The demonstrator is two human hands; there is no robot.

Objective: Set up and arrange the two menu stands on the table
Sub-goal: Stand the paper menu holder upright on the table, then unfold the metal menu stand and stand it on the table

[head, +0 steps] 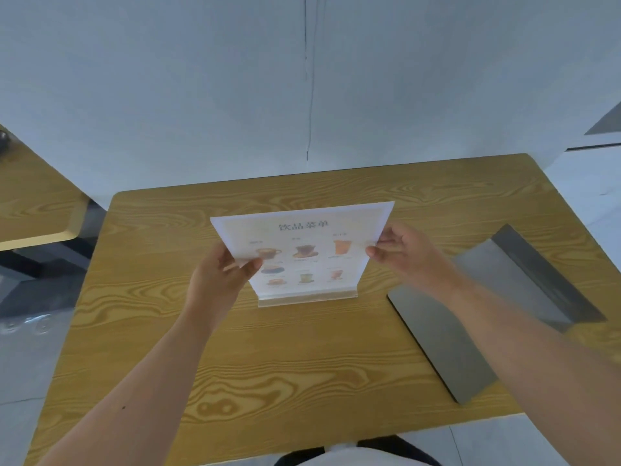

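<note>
Pale grey wall point(201, 79); wood-grain table point(302, 364); second table point(30, 203) left.

Menu stand point(304, 253) heading, 12 o'clock edge of sheet: 饮品菜单
Captions by the drink photos: too blurred to read
Elsewhere: no legible text

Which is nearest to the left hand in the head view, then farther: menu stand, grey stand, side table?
1. Menu stand: held by left hand, table centre.
2. Side table: far left.
3. Grey stand: lying flat, right.
</note>
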